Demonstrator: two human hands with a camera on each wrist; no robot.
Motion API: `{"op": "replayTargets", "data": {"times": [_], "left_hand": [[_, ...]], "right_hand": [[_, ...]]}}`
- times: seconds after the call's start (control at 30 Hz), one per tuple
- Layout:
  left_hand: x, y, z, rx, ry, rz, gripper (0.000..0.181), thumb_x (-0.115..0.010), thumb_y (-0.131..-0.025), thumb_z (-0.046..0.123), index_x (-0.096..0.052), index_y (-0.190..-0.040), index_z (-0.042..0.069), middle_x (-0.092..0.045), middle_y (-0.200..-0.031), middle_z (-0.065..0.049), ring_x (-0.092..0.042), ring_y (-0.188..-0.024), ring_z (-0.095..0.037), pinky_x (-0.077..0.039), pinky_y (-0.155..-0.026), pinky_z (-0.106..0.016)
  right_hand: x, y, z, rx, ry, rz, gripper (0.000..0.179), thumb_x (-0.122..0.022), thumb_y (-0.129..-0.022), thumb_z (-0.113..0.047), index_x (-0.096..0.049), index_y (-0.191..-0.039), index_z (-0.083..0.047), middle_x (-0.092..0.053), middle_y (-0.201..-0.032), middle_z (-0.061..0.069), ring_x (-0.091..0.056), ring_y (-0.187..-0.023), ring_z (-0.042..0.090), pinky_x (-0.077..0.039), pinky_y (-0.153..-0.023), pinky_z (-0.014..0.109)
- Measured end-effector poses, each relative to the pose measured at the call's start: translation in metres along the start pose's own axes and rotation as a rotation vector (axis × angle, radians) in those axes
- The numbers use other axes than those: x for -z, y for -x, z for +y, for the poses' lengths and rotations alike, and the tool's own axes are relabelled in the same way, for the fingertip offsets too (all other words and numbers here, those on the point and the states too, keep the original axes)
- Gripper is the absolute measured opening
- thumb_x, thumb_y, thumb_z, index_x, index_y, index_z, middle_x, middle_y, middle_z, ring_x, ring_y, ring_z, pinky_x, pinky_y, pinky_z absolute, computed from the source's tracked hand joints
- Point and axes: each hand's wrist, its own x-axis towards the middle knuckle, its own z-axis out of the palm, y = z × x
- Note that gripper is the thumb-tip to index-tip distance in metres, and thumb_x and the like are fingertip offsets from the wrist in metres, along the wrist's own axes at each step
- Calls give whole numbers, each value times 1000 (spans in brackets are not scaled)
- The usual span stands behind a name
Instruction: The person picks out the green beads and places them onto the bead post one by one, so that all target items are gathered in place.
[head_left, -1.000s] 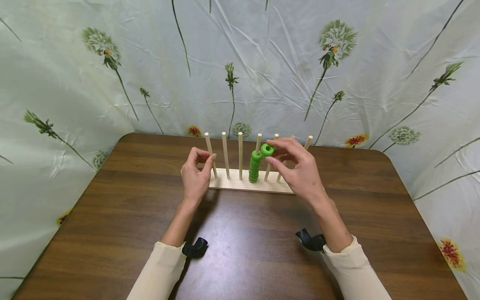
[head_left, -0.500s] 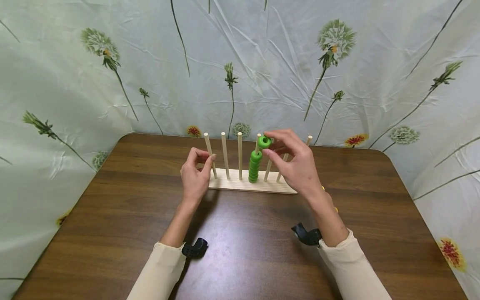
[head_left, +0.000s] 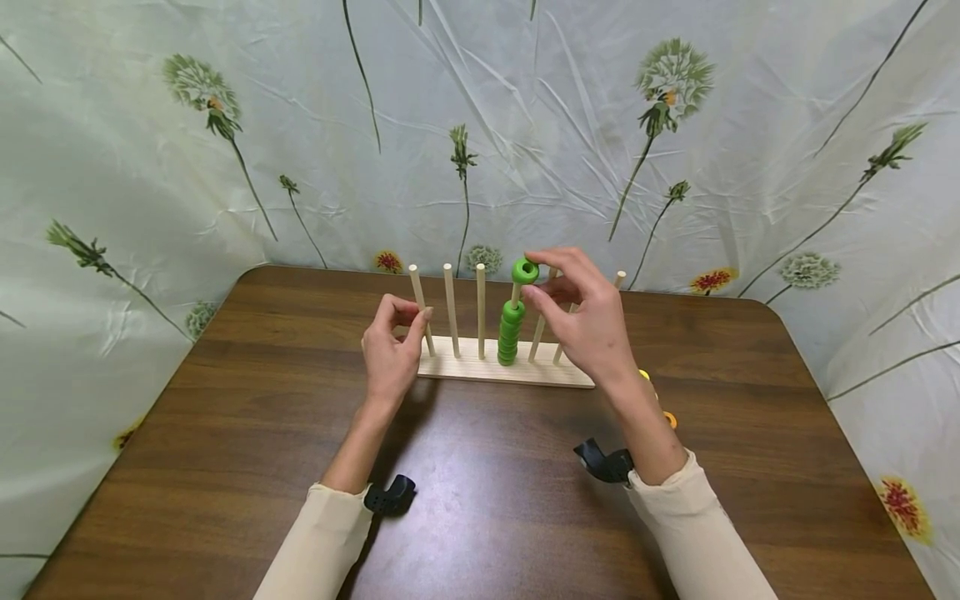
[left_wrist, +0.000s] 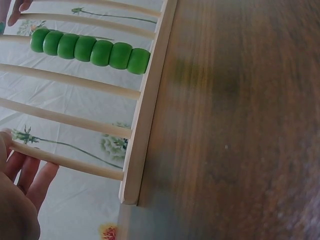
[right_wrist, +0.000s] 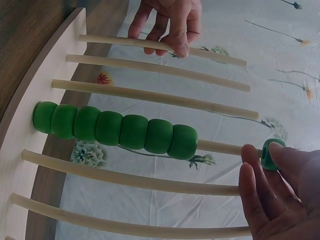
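A wooden peg rack (head_left: 480, 372) stands upright on the table, with several thin pegs in a row. My left hand (head_left: 392, 350) pinches the leftmost peg (head_left: 415, 283) between thumb and fingers. On the middle peg sits a stack of several green beads (head_left: 508, 337); the peg's upper part is bare. My right hand (head_left: 592, 321) pinches one more green bead (right_wrist: 272, 155) between thumb and fingertips, right at the tip of that middle peg. In the right wrist view its hole faces the peg end; I cannot tell whether the tip is inside it.
Yellow beads (head_left: 644, 376) and an orange bead (head_left: 670, 419) lie on the table, partly hidden by the right forearm. A flowered curtain (head_left: 315, 125) hangs behind the table (head_left: 480, 483). Bare pegs stand on both sides of the green stack.
My right hand has carried the green bead up and left, from beside the stack to the middle peg's tip. The left hand has stayed on its peg.
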Motion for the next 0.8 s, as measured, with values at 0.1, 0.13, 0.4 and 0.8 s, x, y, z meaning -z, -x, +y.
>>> {"op": "replayTargets", "data": {"times": [0.1,0.13,0.4,0.8], "left_hand": [[0,0,1,-1,7,-4,21,-77,-95,17,-65,-99,1,-74,-89,-15,-65,-79,2,-51,-58,-18],[0,0,1,-2,9,-6,21,-77,-95,17,-65,-99,0,-74,-89,-15,-65,-79,1,-51,-58,-18],[0,1,1,-6,7,-9,21,-77,-95,16,-64,-98,0,-73,-89,-15,-65,-79,1,-51,-58,-18],[0,0,1,-12,8,-6,20,-77,-95,14,-64,-98,-1,-74,-89,-16,-65,-78,2,-51,-57,-18]], "right_hand": [[-1,-1,-1,-10,5,2,39,-78,-90,1,-71,-128,-5,-68,-119,9,-71,-82,15,-58,-78,17],[-1,-1,-1,-14,6,3,39,-78,-90,1,-71,-128,-5,-68,-119,9,-71,-81,16,-57,-77,17],[-4,-3,-2,-48,24,5,39,-76,-92,1,-70,-130,-4,-67,-120,9,-73,-79,21,-58,-74,16],[-7,-4,3,-57,21,-6,38,-76,-91,2,-70,-129,-3,-67,-117,10,-72,-75,20,-58,-68,17]]}}
